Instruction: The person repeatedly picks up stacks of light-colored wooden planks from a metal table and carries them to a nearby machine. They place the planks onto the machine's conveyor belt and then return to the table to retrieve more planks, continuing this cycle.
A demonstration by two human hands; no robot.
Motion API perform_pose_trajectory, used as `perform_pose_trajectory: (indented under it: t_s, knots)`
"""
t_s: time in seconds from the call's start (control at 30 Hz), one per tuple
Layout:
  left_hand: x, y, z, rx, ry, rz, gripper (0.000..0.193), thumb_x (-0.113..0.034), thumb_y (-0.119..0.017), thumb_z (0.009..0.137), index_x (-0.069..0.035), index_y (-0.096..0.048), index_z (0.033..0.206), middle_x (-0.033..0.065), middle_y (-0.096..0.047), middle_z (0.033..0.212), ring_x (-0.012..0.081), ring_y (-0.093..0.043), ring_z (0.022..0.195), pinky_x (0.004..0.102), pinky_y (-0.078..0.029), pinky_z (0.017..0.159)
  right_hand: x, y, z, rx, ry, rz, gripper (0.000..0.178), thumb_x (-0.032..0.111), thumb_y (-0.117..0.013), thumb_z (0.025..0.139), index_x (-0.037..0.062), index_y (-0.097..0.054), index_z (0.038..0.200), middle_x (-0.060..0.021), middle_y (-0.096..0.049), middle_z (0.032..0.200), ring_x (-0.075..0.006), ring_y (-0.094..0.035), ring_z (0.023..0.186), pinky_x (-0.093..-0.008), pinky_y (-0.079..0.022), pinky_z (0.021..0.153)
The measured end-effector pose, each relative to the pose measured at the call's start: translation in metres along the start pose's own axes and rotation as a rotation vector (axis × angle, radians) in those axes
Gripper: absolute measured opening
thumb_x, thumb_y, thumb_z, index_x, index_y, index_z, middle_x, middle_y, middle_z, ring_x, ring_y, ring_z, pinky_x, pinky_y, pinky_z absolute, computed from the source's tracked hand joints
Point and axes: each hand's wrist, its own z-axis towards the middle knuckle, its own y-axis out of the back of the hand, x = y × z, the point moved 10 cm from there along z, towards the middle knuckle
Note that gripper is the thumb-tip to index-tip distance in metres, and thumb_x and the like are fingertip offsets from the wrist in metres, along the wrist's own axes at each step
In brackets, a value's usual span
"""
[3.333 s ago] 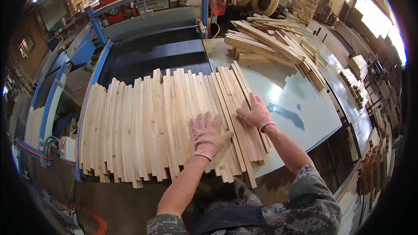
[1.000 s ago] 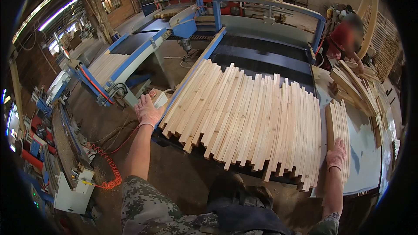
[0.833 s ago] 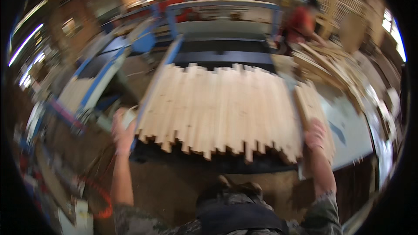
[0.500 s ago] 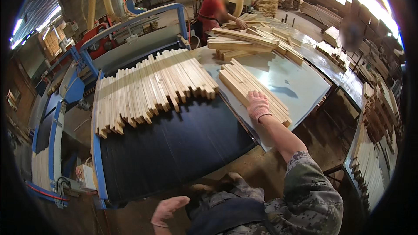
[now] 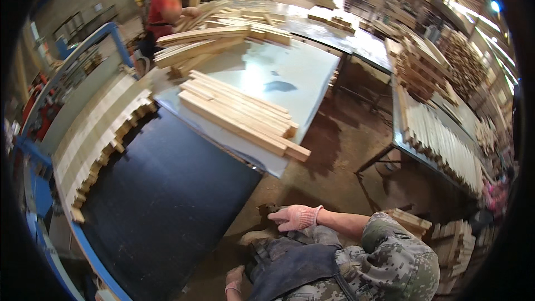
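Observation:
My right hand [image 5: 295,218], in a pinkish knitted glove, hangs in front of my apron with its fingers stretched out and nothing visible in them. Low in the picture is my left hand [image 5: 234,280], also gloved and partly cut off from sight; its fingers do not show clearly. Both hands are apart from the wood. Ahead of them, a stack of pale wooden strips [image 5: 234,112] lies on a metal-topped table [image 5: 304,75], a few ends sticking out past its near edge. A row of upright-packed wooden strips [image 5: 106,128] sits on the black conveyor belt [image 5: 167,189] at left.
A blue machine frame [image 5: 72,56] borders the belt. Beyond the table's heap of longer wooden pieces [image 5: 206,36], a co-worker in red [image 5: 164,8] stands. On the right, another table [image 5: 398,128] carries rows of strips. More stacked wood [image 5: 454,245] stands beside my right arm.
My view has swung to the right. My right hand has come off the stack of strips and back towards my body. My left hand has dropped lower.

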Motion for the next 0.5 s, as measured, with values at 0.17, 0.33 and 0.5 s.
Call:
perform_pose_trajectory:
  t_s: [0.17, 0.33, 0.5]
  knots:
    - [-0.005, -0.052, 0.094, 0.237, 0.081, -0.271, 0.033, -0.034, -0.069, 0.100, -0.003, -0.079, 0.104, 0.0115, -0.076, 0.088, 0.0274, -0.072, 0.083, 0.0418, -0.057, 0.079, -0.191, -0.010, -0.109, -0.292, -0.640, 0.076, 0.052, 0.038, -0.068, 0.089, 0.0078, -0.068, 0.131, -0.0224, -0.074, 0.121, -0.0397, -0.071, 0.116, -0.0469, -0.055, 0.099]
    - [-0.068, -0.092, 0.100, 0.331, 0.151, -0.213, 0.031, -0.035, -0.068, 0.100, -0.006, -0.080, 0.097, 0.0096, -0.074, 0.083, 0.0285, -0.071, 0.079, 0.0425, -0.057, 0.076, -0.336, -0.084, -0.226, -0.290, -1.100, 0.308, 0.046, 0.039, -0.069, 0.083, 0.0061, -0.077, 0.115, -0.0211, -0.076, 0.118, -0.0394, -0.070, 0.118, -0.0483, -0.055, 0.101]
    - [-0.150, -0.161, 0.067, 0.349, 0.123, -0.008, 0.031, -0.035, -0.068, 0.101, -0.007, -0.079, 0.097, 0.0088, -0.073, 0.083, 0.0277, -0.070, 0.079, 0.0422, -0.056, 0.075, -0.385, -0.134, -0.269, -0.283, -1.049, 0.356, 0.047, 0.040, -0.064, 0.087, 0.0035, -0.077, 0.113, -0.0230, -0.076, 0.119, -0.0389, -0.071, 0.118, -0.0476, -0.055, 0.099]
